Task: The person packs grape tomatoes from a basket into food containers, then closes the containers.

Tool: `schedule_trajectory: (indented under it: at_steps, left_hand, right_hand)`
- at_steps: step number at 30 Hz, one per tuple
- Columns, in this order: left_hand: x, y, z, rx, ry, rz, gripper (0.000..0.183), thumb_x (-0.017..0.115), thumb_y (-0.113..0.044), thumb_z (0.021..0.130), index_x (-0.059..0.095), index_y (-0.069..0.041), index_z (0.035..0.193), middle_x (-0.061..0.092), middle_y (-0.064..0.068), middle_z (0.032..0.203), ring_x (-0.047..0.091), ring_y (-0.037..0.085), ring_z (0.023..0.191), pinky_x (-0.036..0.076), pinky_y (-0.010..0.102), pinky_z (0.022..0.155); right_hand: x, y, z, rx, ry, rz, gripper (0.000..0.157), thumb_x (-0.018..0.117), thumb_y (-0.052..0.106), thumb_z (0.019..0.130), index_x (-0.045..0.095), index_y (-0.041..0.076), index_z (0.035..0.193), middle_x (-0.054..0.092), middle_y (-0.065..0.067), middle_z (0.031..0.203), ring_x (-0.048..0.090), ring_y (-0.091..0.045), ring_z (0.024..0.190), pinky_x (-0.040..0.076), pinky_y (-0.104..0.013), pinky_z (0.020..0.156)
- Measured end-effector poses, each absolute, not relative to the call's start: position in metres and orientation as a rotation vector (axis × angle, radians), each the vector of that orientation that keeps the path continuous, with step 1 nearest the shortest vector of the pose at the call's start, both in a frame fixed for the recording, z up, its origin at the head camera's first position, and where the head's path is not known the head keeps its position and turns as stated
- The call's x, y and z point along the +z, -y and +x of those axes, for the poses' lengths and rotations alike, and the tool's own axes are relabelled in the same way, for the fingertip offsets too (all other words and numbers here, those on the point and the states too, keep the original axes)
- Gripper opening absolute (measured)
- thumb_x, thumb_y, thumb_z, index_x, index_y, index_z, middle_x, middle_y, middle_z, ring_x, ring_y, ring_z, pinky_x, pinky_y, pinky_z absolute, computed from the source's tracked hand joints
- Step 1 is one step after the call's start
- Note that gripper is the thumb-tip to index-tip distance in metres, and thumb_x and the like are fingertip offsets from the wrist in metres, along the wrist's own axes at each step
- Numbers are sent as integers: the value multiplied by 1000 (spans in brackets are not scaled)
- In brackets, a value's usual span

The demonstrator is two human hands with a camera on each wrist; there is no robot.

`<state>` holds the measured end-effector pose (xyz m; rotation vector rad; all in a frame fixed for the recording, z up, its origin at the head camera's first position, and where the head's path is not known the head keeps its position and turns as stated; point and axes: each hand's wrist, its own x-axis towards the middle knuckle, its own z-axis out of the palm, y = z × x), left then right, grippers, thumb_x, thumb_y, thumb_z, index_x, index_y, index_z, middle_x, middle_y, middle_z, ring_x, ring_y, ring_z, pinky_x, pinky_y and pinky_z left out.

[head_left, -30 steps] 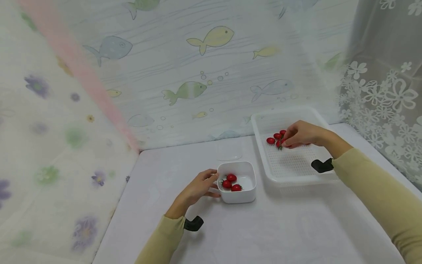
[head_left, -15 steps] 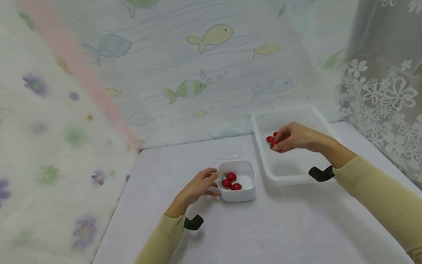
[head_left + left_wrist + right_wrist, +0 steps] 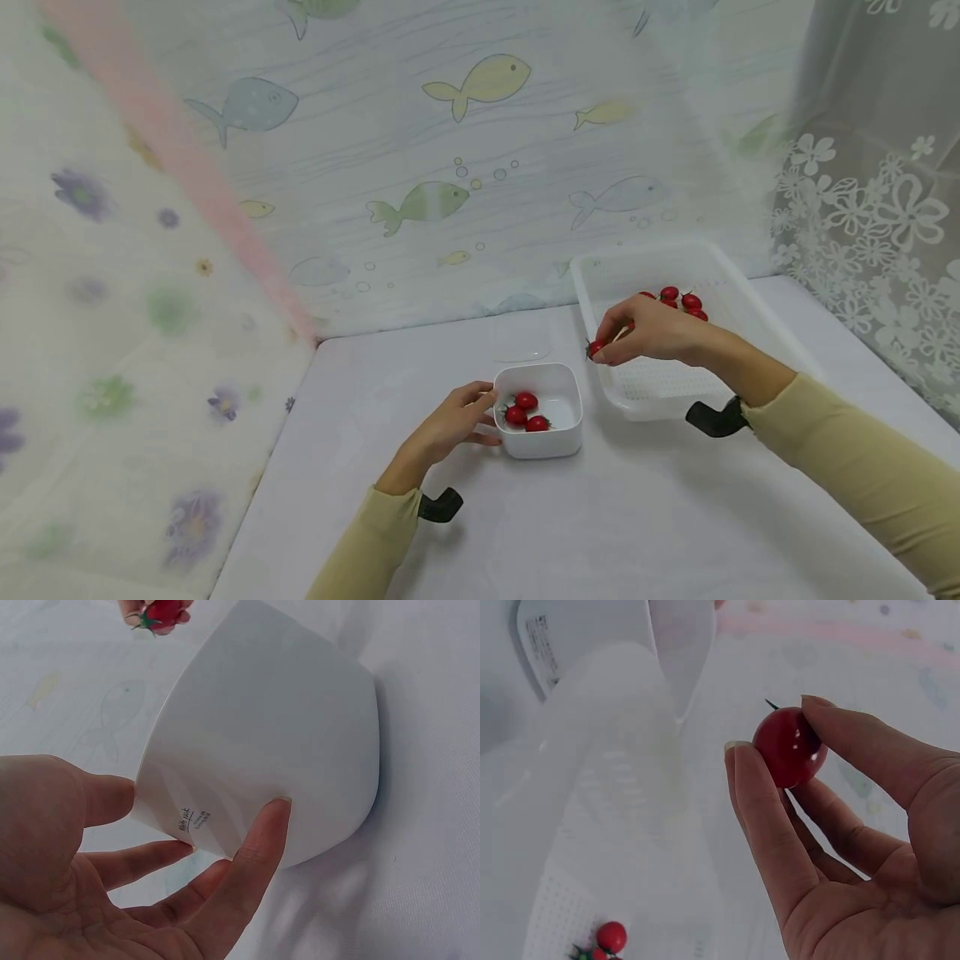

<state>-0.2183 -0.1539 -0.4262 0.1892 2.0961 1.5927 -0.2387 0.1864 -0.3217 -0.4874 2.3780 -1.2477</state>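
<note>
My left hand [image 3: 450,425] rests its spread fingers against the left side of a small white box [image 3: 542,447], the thumb right at the rim in the left wrist view. Several cherry tomatoes, such as one red tomato [image 3: 527,402], lie inside the box. My right hand [image 3: 643,330] pinches another cherry tomato [image 3: 787,746] between thumb and fingertips, its green stem pointing outward. That hand is over the left edge of a white perforated basket [image 3: 626,410], up and right of the box. Loose cherry tomatoes [image 3: 692,302] lie in the basket, partly hidden behind the right hand.
Behind the box, a clear flat lid [image 3: 522,343] lies on the white tabletop [image 3: 480,533]. A fish-print curtain [image 3: 420,142] hangs at the back, a flowered one [image 3: 150,375] at the left and a lace one [image 3: 862,192] at the right.
My right hand has lifted a cherry tomato from the basket and carried it left and toward me, up to the basket's left edge. The left hand and the box have stayed put.
</note>
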Motion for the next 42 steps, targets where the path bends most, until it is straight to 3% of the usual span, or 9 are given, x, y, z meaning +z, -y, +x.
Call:
schedule_trajectory:
  at_steps: [6, 13, 26, 36, 42]
  left_hand:
    - [-426, 153, -219, 1588, -2097, 186, 45, 49, -29, 110, 48, -3, 146, 55, 21, 140, 66, 27, 104, 64, 41, 82]
    - [-427, 153, -219, 1595, -2094, 185, 45, 50, -29, 110, 48, -3, 147, 54, 21, 140, 66, 29, 105, 64, 41, 82]
    - [-430, 153, -219, 1594, -2088, 193, 45, 48, -28, 110, 47, -2, 147, 54, 22, 140, 66, 31, 107, 64, 42, 81]
    - [-433, 155, -219, 1616, -2073, 198, 45, 49, -27, 110, 48, -1, 146, 52, 23, 142, 66, 30, 107, 64, 42, 80]
    - [-430, 156, -220, 1628, -2069, 204, 45, 49, -27, 110, 47, -1, 147, 50, 23, 143, 66, 33, 109, 64, 42, 80]
  right_hand:
    - [-326, -168, -233, -1237, -2403, -523, 21, 80, 22, 89, 73, 7, 102, 73, -6, 104, 69, -23, 95, 57, -43, 89]
    - [-342, -140, -228, -1232, -2415, -544, 17, 81, 18, 88, 72, 7, 98, 74, -4, 98, 68, -22, 90, 57, -35, 78]
    - [-373, -96, -222, -1174, -2523, -642, 14, 82, 9, 85, 70, 5, 91, 69, -4, 92, 67, -18, 85, 60, -30, 73]
    - [-392, -70, -220, -924, -2725, -751, 13, 81, 3, 85, 68, 3, 85, 64, 0, 74, 55, -14, 69, 50, -25, 60]
    - [-403, -59, -222, -791, -2812, -789, 14, 81, 3, 86, 74, 1, 98, 72, -4, 84, 62, -18, 80, 60, -34, 76]
